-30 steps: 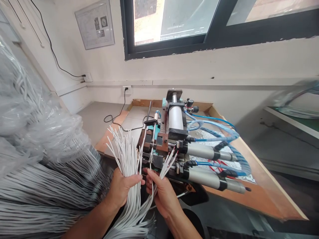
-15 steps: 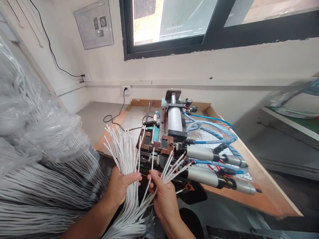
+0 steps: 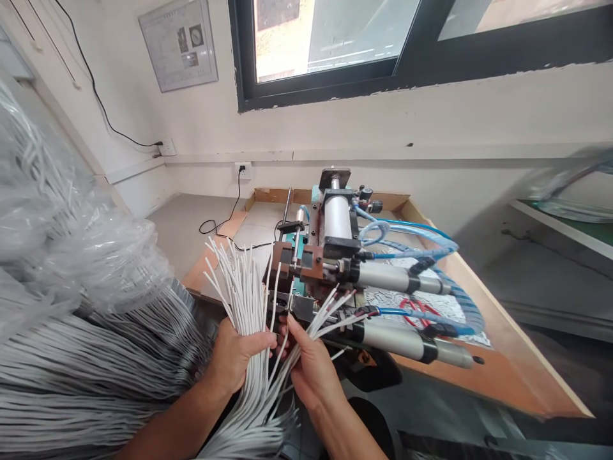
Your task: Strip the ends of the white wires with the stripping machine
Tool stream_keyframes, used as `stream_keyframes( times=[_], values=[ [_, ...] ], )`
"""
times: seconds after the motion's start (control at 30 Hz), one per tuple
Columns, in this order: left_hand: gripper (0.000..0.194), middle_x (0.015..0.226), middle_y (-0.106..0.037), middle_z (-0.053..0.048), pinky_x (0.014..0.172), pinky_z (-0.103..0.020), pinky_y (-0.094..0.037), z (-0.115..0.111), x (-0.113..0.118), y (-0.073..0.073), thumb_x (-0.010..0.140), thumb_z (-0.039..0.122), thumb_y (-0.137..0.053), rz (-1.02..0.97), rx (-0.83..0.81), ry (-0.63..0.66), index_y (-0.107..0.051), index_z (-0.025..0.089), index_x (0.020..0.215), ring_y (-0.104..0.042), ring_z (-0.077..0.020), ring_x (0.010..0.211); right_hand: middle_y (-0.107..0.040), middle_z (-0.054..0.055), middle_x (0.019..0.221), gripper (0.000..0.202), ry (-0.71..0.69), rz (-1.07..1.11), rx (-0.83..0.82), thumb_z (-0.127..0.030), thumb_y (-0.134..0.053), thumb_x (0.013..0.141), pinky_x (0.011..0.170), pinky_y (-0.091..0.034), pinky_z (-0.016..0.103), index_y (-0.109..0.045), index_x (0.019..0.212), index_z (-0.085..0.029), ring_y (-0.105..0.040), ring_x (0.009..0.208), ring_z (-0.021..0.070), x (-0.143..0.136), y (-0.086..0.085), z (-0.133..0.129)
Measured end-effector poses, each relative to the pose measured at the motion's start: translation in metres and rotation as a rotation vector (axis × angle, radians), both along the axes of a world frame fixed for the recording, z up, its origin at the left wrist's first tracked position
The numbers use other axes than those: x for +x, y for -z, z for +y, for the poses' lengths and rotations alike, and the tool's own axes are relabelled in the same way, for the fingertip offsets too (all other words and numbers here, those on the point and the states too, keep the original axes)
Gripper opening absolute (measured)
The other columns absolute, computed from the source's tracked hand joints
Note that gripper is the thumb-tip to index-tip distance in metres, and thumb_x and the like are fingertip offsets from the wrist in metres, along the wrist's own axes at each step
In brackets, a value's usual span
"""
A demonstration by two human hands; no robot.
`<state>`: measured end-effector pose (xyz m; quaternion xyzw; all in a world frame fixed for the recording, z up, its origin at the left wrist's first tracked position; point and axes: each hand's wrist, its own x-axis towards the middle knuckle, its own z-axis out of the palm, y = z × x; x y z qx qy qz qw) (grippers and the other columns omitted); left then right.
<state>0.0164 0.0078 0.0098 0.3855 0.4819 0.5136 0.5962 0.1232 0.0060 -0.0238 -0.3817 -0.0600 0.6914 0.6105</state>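
My left hand [image 3: 237, 354] is closed around a thick bundle of white cables [image 3: 246, 294], its thumb across the front and the cut ends fanning upward. My right hand [image 3: 313, 370] grips a smaller group of white cables [image 3: 325, 313] that lean to the right, several with reddish inner wires at their tips. Between its thumb and fingers one single cable [image 3: 289, 305] points up to the jaws of a pneumatic wire stripping machine [image 3: 338, 220]. Two brown jaw blocks [image 3: 311, 259] stand just beyond that cable's tip. The right fingertips are partly hidden behind the cables.
Many long grey-white cables [image 3: 71, 383], partly under clear plastic [image 3: 96, 255], lie on the left. Air cylinders [image 3: 397, 338] and blue hoses [image 3: 421, 239] extend right of the machine. A wooden-edged tray [image 3: 531, 358] surrounds it, with cut scraps [image 3: 445, 300] inside.
The single cable in my right hand has shifted slightly left, its tip now at the jaws. The right brown block has moved left, with more cylinder rod exposed. My left hand keeps its hold.
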Motion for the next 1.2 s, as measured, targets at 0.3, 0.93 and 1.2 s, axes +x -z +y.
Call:
stream_keyframes(
  times=[0.3, 0.93, 1.2],
  values=[
    [0.012, 0.055, -0.060, 0.001, 0.050, -0.025, -0.045, -0.008, -0.001, 0.009, 0.054, 0.011, -0.070, -0.044, 0.001, 0.063, -0.063, 0.012, 0.064, -0.053, -0.0128, 0.051, -0.054, -0.003, 0.048, 0.025, 0.046, -0.246, 0.111, -0.038, -0.075, 0.055, 0.048, -0.032, 0.023, -0.066, 0.060, -0.015, -0.042, 0.046, 0.0093, -0.003, 0.001, -0.018],
    [0.016, 0.055, -0.060, 0.001, 0.048, -0.025, -0.043, -0.011, -0.001, 0.012, 0.053, 0.011, -0.070, -0.014, -0.002, 0.071, -0.065, 0.012, 0.068, -0.052, -0.0130, 0.049, -0.047, -0.005, 0.047, 0.026, -0.156, -0.061, 0.117, -0.035, -0.074, 0.059, 0.044, -0.033, 0.021, -0.066, 0.070, -0.013, -0.040, 0.042, 0.0075, 0.001, -0.003, -0.008],
    [0.012, 0.053, -0.058, 0.000, 0.049, -0.024, -0.041, -0.019, -0.002, 0.016, 0.055, 0.018, -0.072, 0.002, 0.010, 0.101, -0.064, 0.012, 0.062, -0.051, -0.0131, 0.050, -0.053, -0.002, 0.050, 0.023, -0.040, -0.295, 0.168, -0.036, -0.072, 0.061, 0.047, -0.033, 0.023, -0.063, 0.063, -0.015, -0.042, 0.047, 0.0098, -0.002, 0.009, -0.026]
  ],
)
